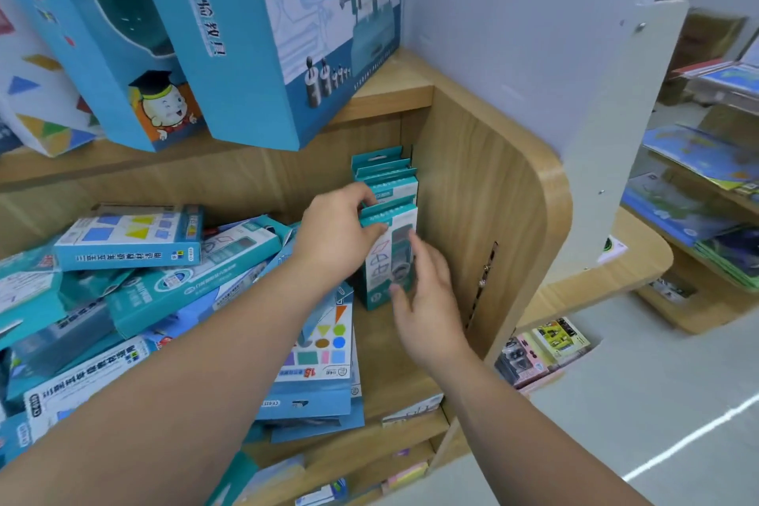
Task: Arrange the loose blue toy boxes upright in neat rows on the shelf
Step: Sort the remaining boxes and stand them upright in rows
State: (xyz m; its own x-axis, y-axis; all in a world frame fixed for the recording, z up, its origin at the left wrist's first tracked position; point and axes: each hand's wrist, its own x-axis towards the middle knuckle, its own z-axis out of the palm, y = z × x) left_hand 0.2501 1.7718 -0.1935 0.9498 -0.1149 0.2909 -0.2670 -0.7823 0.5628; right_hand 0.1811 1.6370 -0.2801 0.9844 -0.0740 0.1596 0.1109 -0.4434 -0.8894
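A short row of blue toy boxes [386, 177] stands upright against the wooden side panel at the shelf's right end. My left hand [332, 234] pinches the top flap of the front box [380, 259] in that row. My right hand [427, 300] is blurred, fingers spread, flat against the front face of the same box. To the left a loose heap of blue boxes [164, 279] lies flat and tilted on the shelf [394, 362], and my left forearm crosses over it.
Large blue boxes [254, 33] lean on the shelf above. The wooden side panel [493, 218] closes the shelf on the right. A flat box with coloured shapes [324, 345] lies just left of the bare patch. Lower shelves hold small packs; another rack [698, 185] stands far right.
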